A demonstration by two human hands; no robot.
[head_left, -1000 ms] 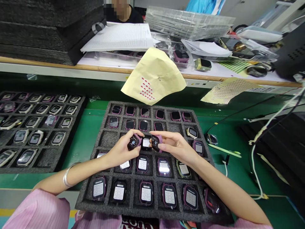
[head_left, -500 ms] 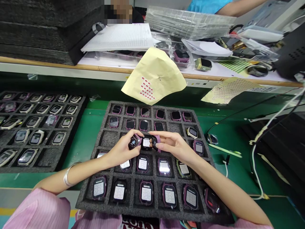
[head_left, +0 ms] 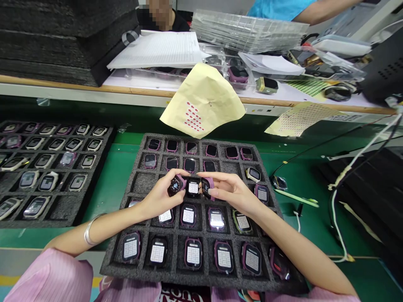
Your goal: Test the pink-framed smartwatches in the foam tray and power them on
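Note:
Above the middle of the black foam tray (head_left: 141,274), my left hand (head_left: 163,191) is closed on a purple smartwatch (head_left: 176,184) whose dark screen shows a small lit picture. My right hand (head_left: 231,189) grips another purple smartwatch (head_left: 206,188), tilted so its dark face points left. Between the two sits a black smartwatch (head_left: 193,187) with a white grid on its screen, in a tray compartment. Rows of purple watches lie around them. Those nearer me, such as a purple watch (head_left: 193,253), show white grids, while the far rows have dark screens.
A second foam tray (head_left: 78,205) with mostly pale watches lies to the left. Yellow sticker sheets (head_left: 203,100) hang from the shelf edge (head_left: 126,90). Cables (head_left: 335,209) and a green pen-like stick (head_left: 296,198) are at the right. Across the shelf, a person's arm (head_left: 325,10) shows.
My two hands have drawn slightly apart, and the watch in my right hand has turned to show more of its face. The black watch between them is less covered.

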